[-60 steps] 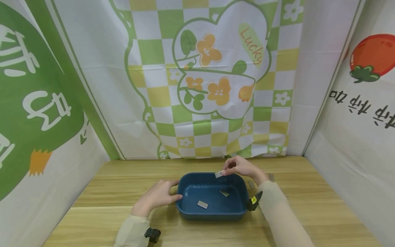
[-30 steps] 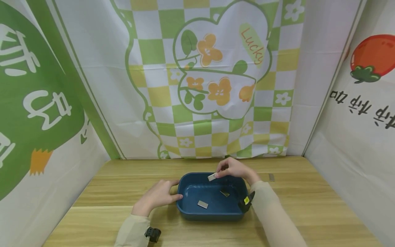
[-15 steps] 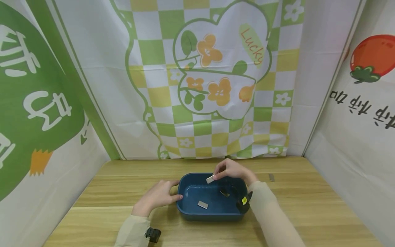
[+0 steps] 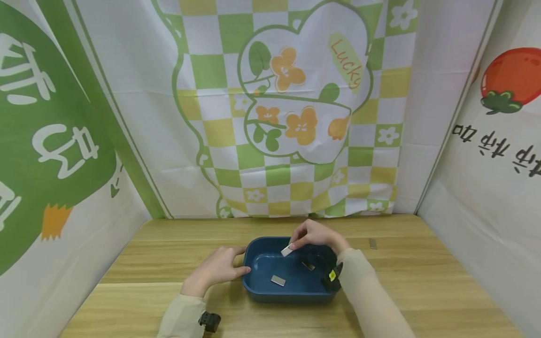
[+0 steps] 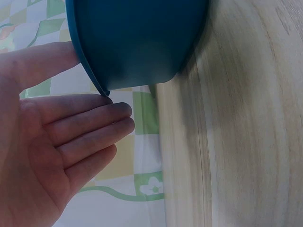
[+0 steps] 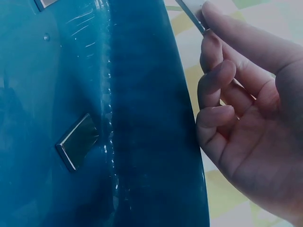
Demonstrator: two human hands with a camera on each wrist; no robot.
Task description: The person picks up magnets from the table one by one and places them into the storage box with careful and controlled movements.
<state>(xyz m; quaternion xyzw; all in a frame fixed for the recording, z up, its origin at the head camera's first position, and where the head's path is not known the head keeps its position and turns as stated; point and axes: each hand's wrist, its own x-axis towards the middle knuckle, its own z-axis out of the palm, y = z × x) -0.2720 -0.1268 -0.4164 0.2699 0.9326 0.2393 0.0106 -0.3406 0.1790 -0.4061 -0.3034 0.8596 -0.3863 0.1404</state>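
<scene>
My right hand (image 4: 314, 234) pinches a small flat silver metal block (image 4: 286, 250) between thumb and fingertips, over the far part of a dark blue rectangular box (image 4: 291, 297). Seen from the right wrist, the held block (image 6: 191, 12) sticks out past the thumb tip, and the other fingers are bent beside the box wall. Two similar blocks lie on the box floor, one near the front (image 4: 278, 280) and one toward the right (image 4: 308, 265). My left hand (image 4: 217, 267) touches the box's left rim with thumb and fingertips, its fingers fairly straight in the left wrist view.
Another silver block (image 4: 372, 243) lies on the wooden table (image 4: 169, 263), right of the box. A green and yellow checked cloth (image 4: 287, 188) hangs behind the table, with printed white cloth walls at both sides.
My right hand has carried its block left and slightly lower over the box. A block seen beside the right wrist 2 s ago no longer shows there. The left hand stays put.
</scene>
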